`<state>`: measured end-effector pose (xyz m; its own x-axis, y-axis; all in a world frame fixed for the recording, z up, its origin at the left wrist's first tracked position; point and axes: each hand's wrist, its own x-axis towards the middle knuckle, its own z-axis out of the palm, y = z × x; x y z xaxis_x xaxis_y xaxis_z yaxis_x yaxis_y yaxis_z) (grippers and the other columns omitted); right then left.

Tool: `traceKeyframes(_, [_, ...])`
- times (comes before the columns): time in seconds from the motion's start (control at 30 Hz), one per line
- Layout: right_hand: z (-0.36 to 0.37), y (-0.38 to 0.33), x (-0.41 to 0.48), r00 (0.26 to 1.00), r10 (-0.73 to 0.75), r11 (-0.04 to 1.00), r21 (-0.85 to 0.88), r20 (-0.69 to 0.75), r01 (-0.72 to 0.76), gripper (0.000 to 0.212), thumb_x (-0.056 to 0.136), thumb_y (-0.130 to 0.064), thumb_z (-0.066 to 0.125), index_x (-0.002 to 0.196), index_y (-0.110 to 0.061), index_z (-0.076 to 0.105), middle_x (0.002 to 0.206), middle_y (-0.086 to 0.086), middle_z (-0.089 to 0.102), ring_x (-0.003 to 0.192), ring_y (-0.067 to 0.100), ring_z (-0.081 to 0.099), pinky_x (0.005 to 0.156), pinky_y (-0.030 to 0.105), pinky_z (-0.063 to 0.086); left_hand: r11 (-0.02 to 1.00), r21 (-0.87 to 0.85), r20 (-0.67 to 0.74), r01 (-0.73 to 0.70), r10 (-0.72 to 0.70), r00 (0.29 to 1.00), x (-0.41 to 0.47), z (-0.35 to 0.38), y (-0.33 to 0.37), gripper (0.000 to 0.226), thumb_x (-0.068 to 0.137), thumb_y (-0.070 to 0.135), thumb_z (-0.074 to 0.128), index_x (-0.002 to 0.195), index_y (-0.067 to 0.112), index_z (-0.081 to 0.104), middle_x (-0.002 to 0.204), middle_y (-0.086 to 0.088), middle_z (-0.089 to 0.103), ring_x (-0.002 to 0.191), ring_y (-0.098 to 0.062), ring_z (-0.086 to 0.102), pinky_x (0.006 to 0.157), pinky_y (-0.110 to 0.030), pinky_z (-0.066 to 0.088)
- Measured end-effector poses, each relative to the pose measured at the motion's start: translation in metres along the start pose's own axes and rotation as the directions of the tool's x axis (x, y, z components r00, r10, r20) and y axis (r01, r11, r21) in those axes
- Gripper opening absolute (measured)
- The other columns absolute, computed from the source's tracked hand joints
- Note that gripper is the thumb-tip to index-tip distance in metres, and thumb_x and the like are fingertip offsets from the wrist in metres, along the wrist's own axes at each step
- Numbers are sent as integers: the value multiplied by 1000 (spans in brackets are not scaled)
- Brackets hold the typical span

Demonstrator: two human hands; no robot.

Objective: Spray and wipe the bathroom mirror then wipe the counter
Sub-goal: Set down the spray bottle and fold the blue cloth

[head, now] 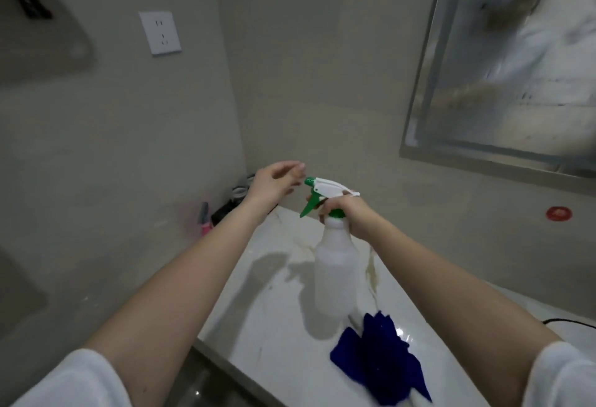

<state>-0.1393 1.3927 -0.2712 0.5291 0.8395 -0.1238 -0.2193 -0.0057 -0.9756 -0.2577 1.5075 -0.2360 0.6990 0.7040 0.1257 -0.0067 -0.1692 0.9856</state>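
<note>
A translucent white spray bottle (335,264) with a green-and-white trigger head is held above the white marble counter (274,326). My right hand (342,213) grips its neck just under the trigger. My left hand (277,180) hovers just left of the green nozzle, fingers loosely curled and holding nothing. A crumpled blue cloth (380,358) lies on the counter near its front edge. The framed mirror (516,61) hangs on the wall at the upper right, its glass streaked and smeared.
A pink item (204,221) and dark jars (235,197) sit in the far corner of the counter. A white wall socket (160,32) is on the left wall. A red round disc (559,213) is on the wall under the mirror. A black cable (567,322) lies at right.
</note>
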Motion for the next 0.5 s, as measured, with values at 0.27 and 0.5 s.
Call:
traceKeyframes(0.27, [33,7,22,999,11,992,127,36,-16,31,64,-4,64,95,-8,63,75,9,62,56,14,58,54,24,50,998,-54,108,31,-25,994,27,-26,-19,25,83,9,69,107,5,67,93,-7,68,78,-11,64,78,-20,55])
traceKeyframes(0.5, [34,-10,41,989,-139,941,304,-56,150,19,85,-4,64,103,3,65,75,12,66,64,19,62,64,29,54,990,-142,67,-2,11,998,54,-29,-8,27,86,7,64,112,-1,64,101,-13,66,87,-19,63,82,-23,54])
